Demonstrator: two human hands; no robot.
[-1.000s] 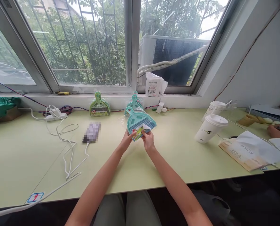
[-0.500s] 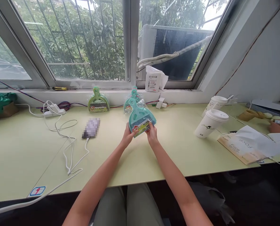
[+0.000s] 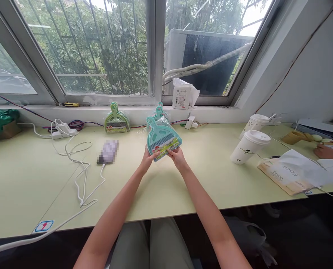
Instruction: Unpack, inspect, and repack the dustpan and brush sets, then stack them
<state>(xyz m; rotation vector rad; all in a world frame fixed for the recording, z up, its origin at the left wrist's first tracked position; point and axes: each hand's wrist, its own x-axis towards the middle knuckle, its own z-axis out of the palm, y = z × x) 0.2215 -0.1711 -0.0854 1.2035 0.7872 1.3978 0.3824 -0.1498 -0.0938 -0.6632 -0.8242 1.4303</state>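
A teal dustpan and brush set [image 3: 162, 136] in clear wrap with a printed label is held up over the table, tilted, handle pointing away from me. My left hand [image 3: 148, 158] grips its lower left corner, thumb on the front. My right hand [image 3: 178, 157] pinches the lower right edge, thumb over the label. Behind it, partly hidden, more dustpan sets [image 3: 159, 109] stand against the wall under the window. To their left, a group of green dustpan sets [image 3: 116, 121] leans on the same wall.
White lidded cups [image 3: 249, 147] and a paper bag [image 3: 286, 172] are at the right, near another person's hand [image 3: 329, 150]. A power strip [image 3: 64, 132], white cables and a blurred phone [image 3: 108, 152] lie left. A tissue pack [image 3: 183, 95] and a yellow cutter [image 3: 70, 104] rest on the sill.
The held dustpan set has shifted slightly left and turned a little, with both hands still on it. The other person's hand at the right has moved slightly.
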